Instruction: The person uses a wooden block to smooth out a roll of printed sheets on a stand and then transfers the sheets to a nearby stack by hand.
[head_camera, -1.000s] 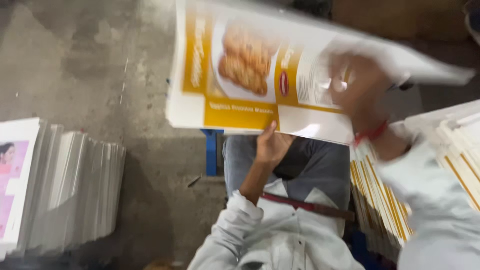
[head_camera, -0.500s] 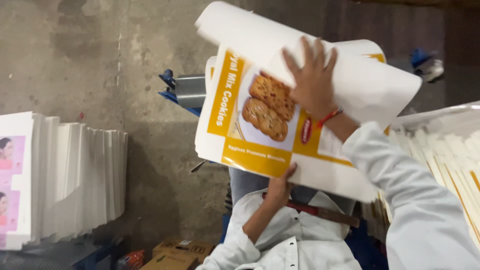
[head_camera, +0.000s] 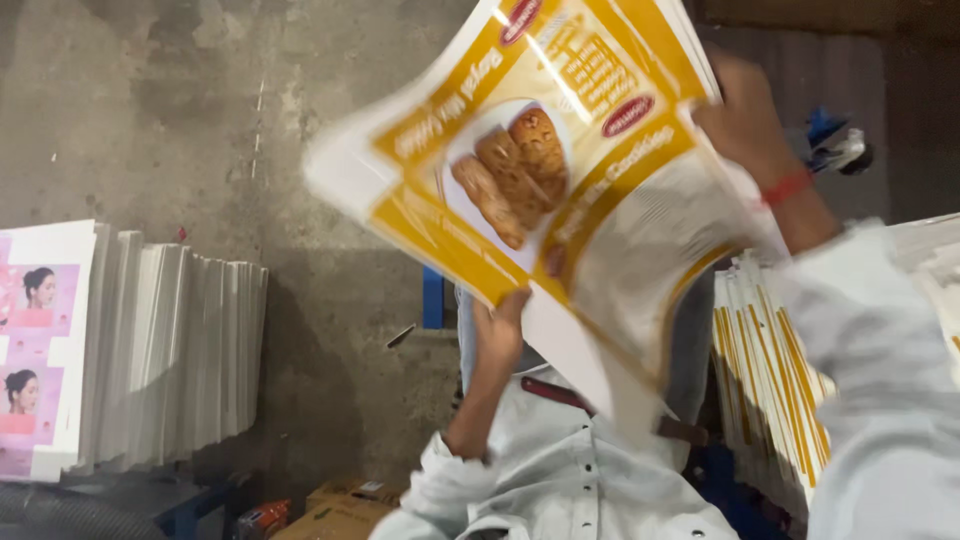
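Concrete floor (head_camera: 200, 130) fills most of the view, well beyond both hands. Left of the left hand, well apart, an upright stack of white sheets (head_camera: 170, 360) with pink printed panels on its face. Just below the right hand, a second stack of yellow-edged sheets (head_camera: 760, 370), standing on edge. Held up between the two hands: a bundle of printed carton sheets (head_camera: 560, 190), yellow and white with a biscuit picture, motion-blurred. Right hand (head_camera: 745, 120) is closed on the bundle's upper right edge, thumb side hidden behind the sheets, red band at the wrist. Left hand (head_camera: 500, 335) is under the bundle's lower edge, fingers curled up against it; can't tell if it pinches or only props. Bundle sits above the left hand and beside the right, clear of both stacks. Long axis looks diagonal, lower left near the left hand up to upper right by the right hand; printed face toward the camera, the lower right corner drooping. Risks, my read: sheets are bowed and fanning at the free left corner, so the loose outer ones could slide out if the left hand only props; the sagging corner could crease; it could also clip the stack below the right hand.
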